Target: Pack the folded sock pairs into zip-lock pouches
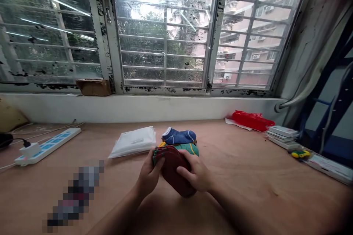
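Observation:
Both my hands hold a dark red sock with a green cuff just above the wooden desk. My left hand grips its left side with the thumb on top. My right hand wraps over its right side, fingers curled. Right behind the dark red sock lies a small pile of socks: a blue sock with a white band on top, a green sock under it, and a sliver of yellow. A stack of clear plastic bags lies to the left of the pile.
A white power strip with a plug lies at the left. A red plastic bag, small boxes and a yellow-green item sit at the right. A barred window runs behind the desk, with a cardboard box on its sill.

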`<state>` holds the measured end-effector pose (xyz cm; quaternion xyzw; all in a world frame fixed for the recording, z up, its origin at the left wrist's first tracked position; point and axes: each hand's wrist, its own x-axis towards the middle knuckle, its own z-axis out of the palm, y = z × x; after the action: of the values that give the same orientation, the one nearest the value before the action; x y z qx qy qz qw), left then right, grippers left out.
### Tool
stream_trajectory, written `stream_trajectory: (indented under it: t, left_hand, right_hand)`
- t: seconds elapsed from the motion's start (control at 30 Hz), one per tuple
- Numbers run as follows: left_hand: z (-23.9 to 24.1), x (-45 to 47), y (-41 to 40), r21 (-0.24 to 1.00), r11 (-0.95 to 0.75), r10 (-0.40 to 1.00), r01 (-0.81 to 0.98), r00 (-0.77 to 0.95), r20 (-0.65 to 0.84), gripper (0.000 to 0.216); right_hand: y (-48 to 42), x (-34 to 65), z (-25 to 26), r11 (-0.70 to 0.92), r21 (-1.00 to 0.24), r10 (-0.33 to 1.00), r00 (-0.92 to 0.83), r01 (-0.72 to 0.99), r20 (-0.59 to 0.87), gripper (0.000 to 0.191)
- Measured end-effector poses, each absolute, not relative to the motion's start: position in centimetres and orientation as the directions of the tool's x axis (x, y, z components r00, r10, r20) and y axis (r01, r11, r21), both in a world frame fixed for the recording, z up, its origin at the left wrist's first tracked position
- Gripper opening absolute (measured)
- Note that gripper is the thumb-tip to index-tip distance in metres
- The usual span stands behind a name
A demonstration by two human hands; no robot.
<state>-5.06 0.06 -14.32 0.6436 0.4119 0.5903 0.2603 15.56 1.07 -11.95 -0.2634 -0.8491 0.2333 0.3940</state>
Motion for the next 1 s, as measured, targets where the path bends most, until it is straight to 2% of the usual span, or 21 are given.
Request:
stream_trajectory:
  t: [0.1,0.23,0.3,0.37,0.4,0.47,0.53,0.6,1.0]
  left_hand:
    - [-13.8,-4.0,-0.7,0.775,-0.551,0.815,0.309,0.004,0.579,0.026]
    - [-13.5,-4.0,-1.0,0.743,-0.577,0.8,0.341,0.049,0.599,0.025]
    - [-13.2,-5.4,-0.4,0.673,-0.616,0.765,0.409,0.11,0.634,0.031]
    - [-12.7,-7.9,0.7,0.563,-0.617,0.713,0.55,0.089,0.695,0.035]
    - [-12.6,-9.5,1.4,0.537,-0.541,0.685,0.647,-0.031,0.728,0.03]
    - [-12.7,-12.7,2.8,0.503,-0.264,0.609,0.823,-0.262,0.749,0.024]
    - [-13.4,-15.4,3.9,0.43,0.039,0.625,0.902,-0.358,0.694,0.024]
    - [-14.3,-17.1,4.6,0.377,0.202,0.671,0.904,-0.408,0.62,0.028]
    - [-14.2,-17.4,5.7,0.33,0.278,0.765,0.902,-0.415,0.492,0.032]
  right_hand:
    - [0.6,15.1,-11.5,0.748,-0.604,0.646,-0.514,0.276,0.565,0.043]
    - [0.5,14.8,-11.7,0.739,-0.6,0.667,-0.456,0.306,0.589,0.018]
    - [0.7,15.1,-11.8,0.749,-0.586,0.657,-0.462,0.31,0.595,0.014]
    - [1.1,15.6,-11.7,0.748,-0.588,0.66,-0.437,0.308,0.611,0.015]
    - [1.4,16.0,-11.7,0.74,-0.598,0.671,-0.405,0.308,0.621,0.015]
    - [2.1,16.7,-11.5,0.712,-0.629,0.702,-0.317,0.311,0.638,0.015]
    - [2.7,17.4,-11.5,0.685,-0.657,0.728,-0.241,0.315,0.642,0.016]
    - [3.0,17.7,-11.5,0.67,-0.668,0.739,-0.206,0.323,0.641,0.017]
    - [3.2,17.6,-12.1,0.675,-0.655,0.737,-0.263,0.34,0.623,0.016]
